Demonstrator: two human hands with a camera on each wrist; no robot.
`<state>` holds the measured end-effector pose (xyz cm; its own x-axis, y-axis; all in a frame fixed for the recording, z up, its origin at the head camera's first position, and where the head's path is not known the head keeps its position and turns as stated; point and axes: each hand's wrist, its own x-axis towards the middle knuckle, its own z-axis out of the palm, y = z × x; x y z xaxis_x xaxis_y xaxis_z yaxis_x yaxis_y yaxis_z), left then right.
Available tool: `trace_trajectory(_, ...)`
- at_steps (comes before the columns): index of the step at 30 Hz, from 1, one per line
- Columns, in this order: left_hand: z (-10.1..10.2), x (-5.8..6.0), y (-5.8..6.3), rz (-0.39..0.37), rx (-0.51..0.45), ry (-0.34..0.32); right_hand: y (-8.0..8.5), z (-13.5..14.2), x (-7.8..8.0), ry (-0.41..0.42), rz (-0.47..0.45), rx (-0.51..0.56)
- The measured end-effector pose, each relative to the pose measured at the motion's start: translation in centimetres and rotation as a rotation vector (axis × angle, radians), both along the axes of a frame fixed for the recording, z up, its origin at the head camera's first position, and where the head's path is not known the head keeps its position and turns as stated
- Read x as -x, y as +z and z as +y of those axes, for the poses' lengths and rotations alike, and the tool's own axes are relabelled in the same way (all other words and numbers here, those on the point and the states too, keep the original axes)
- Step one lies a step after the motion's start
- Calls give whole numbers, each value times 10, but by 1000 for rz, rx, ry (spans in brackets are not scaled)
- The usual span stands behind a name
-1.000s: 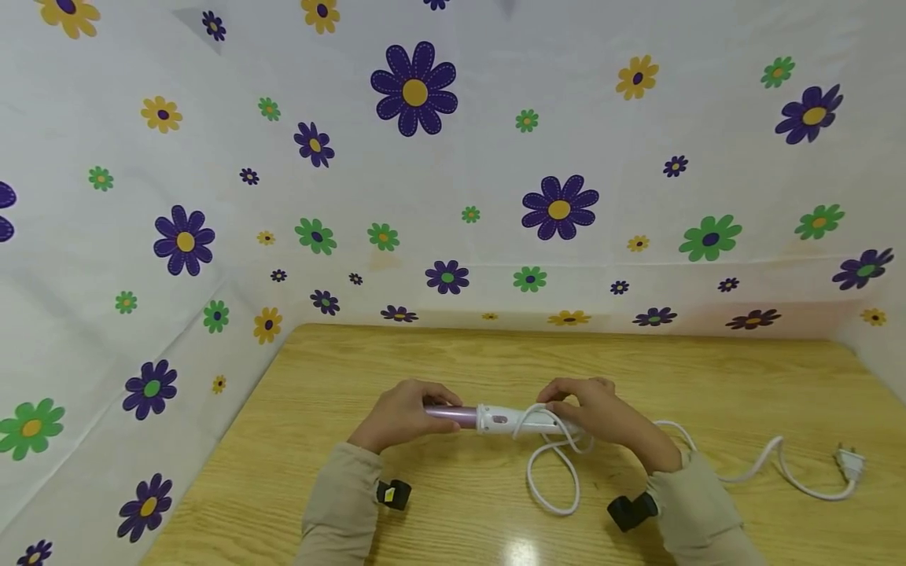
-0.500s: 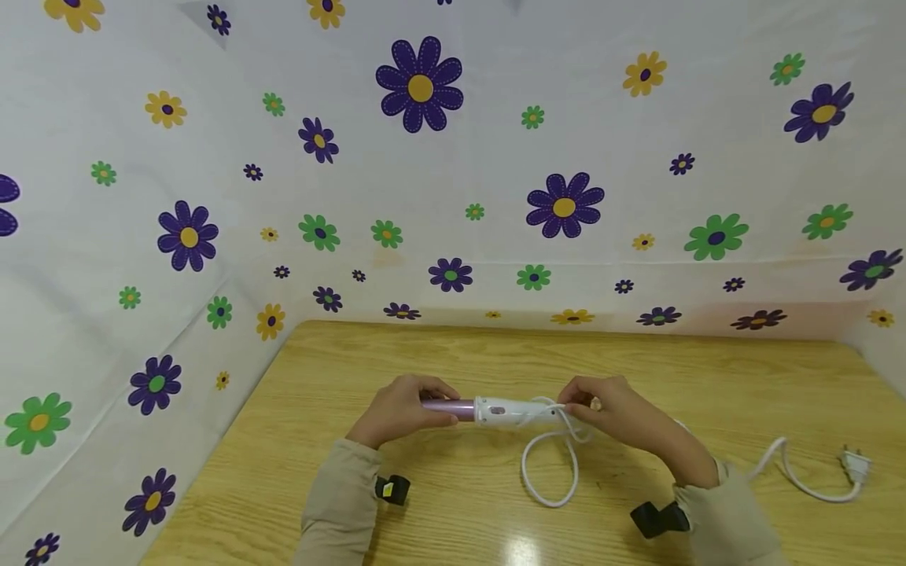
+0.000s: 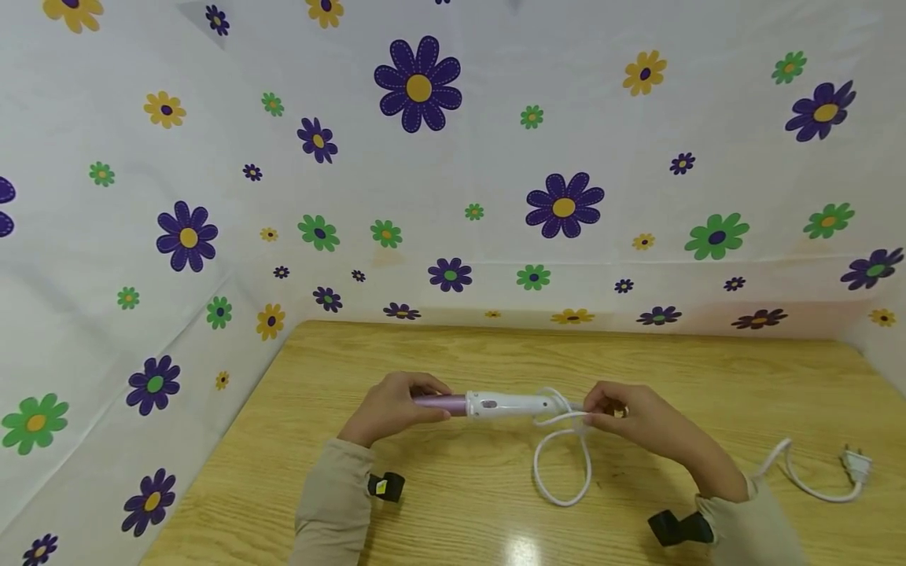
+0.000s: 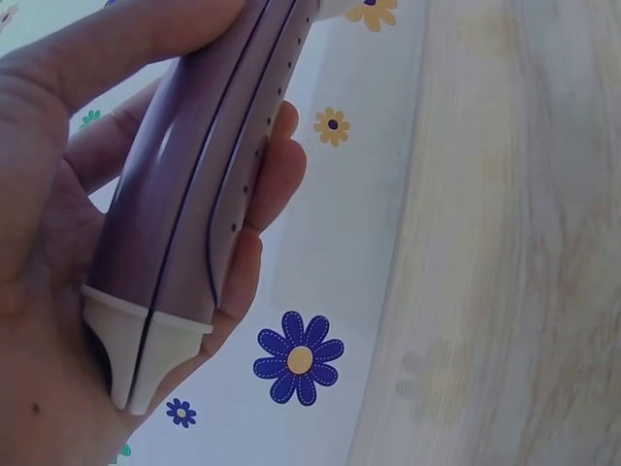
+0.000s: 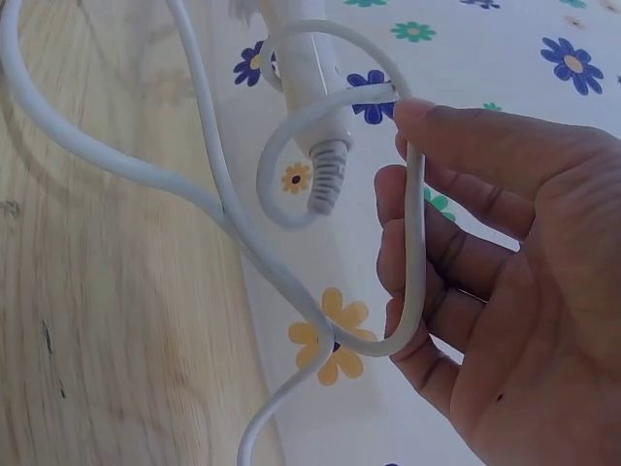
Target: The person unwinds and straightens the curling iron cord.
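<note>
A hair straightener (image 3: 506, 405) with a purple, rounded barrel and a white handle is held level above the table. My left hand (image 3: 392, 409) grips the purple barrel (image 4: 165, 194); the left wrist view shows its split white tip (image 4: 146, 349) against the palm. At the handle end, my right hand (image 3: 644, 420) pinches the white cord (image 5: 414, 223) between thumb and fingers. Loops of that cord hang around the handle's end, and one larger loop droops below it. In the right wrist view, the ribbed cord sleeve (image 5: 328, 175) comes out of the handle.
The two-pin plug (image 3: 856, 465) lies on the right side of the wooden table (image 3: 425, 354), on the cord's trailing end. White flower-print cloth (image 3: 453, 173) rises behind the table and along its left side.
My right hand has moved right, away from the handle, drawing a cord loop with it. The straightener has risen slightly and shifted a little left in my left hand.
</note>
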<state>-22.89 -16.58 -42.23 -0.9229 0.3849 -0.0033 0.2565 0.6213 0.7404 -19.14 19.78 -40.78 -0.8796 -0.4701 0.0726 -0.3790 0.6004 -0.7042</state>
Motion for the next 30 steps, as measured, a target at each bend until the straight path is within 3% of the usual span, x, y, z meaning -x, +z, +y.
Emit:
trace_trajectory(10,-4,-1,3,-21,-33,66,-3,12,2,22,-89,21)
trace_trajectory(16,-4,-2,4,-25,-46,70,-5,13,2,-4,-107,-56)
trace_trajectory(24,-1,0,4,-46,-105,-13,-5,16,4,-150,14,-245)
trace_trajectory(30,-3,1,1,-55,-34,-31,-2,28,5,-264,77,-220)
